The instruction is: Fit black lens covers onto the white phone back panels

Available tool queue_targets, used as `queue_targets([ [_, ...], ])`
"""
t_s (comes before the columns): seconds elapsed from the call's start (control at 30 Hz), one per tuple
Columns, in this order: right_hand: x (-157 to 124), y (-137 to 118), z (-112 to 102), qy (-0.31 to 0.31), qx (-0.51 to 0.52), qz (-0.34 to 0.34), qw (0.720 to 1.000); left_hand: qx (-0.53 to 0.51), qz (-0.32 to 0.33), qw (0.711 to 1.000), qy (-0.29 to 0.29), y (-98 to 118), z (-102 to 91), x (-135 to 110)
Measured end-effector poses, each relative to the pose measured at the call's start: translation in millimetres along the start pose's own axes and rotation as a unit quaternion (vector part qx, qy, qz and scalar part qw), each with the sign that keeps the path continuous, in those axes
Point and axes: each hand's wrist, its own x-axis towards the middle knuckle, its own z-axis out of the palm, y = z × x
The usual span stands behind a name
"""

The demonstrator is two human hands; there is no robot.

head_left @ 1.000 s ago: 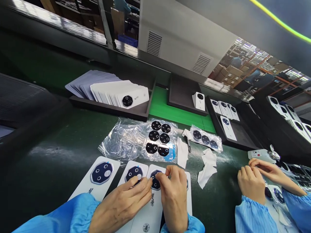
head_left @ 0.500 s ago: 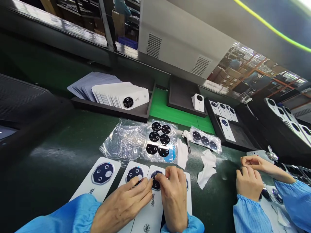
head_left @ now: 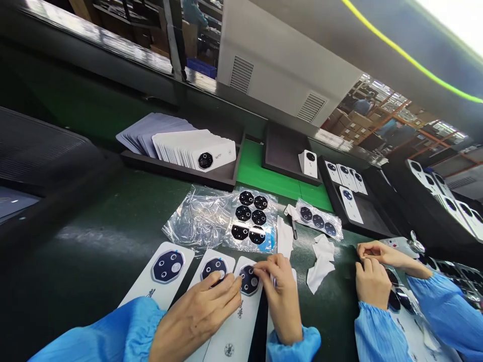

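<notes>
Several white phone back panels lie in a row at the front of the bench, each with a black octagonal camera lens cover. My left hand [head_left: 196, 317] rests over the second panel [head_left: 211, 274], its fingertips at that panel's lens cover [head_left: 214, 268]. My right hand [head_left: 281, 296] sits just right of the third panel's lens cover [head_left: 249, 280], its fingertips touching the cover's edge. Its fingers are pinched together, and anything between them is hidden. The leftmost panel [head_left: 160, 271] lies untouched.
A transparent bag of lens covers [head_left: 251, 221], a crumpled plastic bag [head_left: 199, 218] and white wipes [head_left: 322, 264] lie beyond my hands. Dark trays hold stacked phone panels [head_left: 194, 151]. A co-worker's hands [head_left: 373, 266] work at the right.
My right hand has drawn rightward off the third lens cover, which now shows fully. The co-worker's hands have moved left, and the view has shifted slightly.
</notes>
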Motion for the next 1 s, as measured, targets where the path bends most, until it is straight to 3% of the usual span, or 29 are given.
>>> queue_targets([
  [0.1,-4.7,-1.1,-17.3,0.006,0.141,0.14,0.98,-0.057,-0.011,0.998,-0.001,-5.9,-8.3,-5.5],
  [0.2,-16.9,-6.1,-25.5,-0.029,0.215,0.205,0.954,-0.087,-0.037,0.995,0.01,-11.8,-13.1,-21.5],
  [0.27,-25.4,-11.4,-23.1,-0.045,0.259,0.234,0.936,-0.095,-0.063,0.993,0.034,-15.1,-12.6,-34.4],
  [0.43,-36.4,-30.6,-1.1,-0.008,0.308,0.313,0.898,-0.085,-0.08,0.992,0.047,-20.7,-7.4,-53.5],
  [0.67,-37.3,-41.8,17.1,-0.032,0.216,0.25,0.943,-0.045,-0.057,0.996,0.041,-24.4,-11.6,-52.4],
  [0.87,-31.3,-41.9,22.2,-0.02,0.255,0.218,0.942,-0.015,-0.037,0.999,0.006,-24.9,-13.8,-54.6],
  [1.0,-29.6,-40.5,23.4,-0.031,0.28,0.251,0.926,-0.015,-0.031,0.999,-0.02,-24.0,-13.0,-56.3],
])
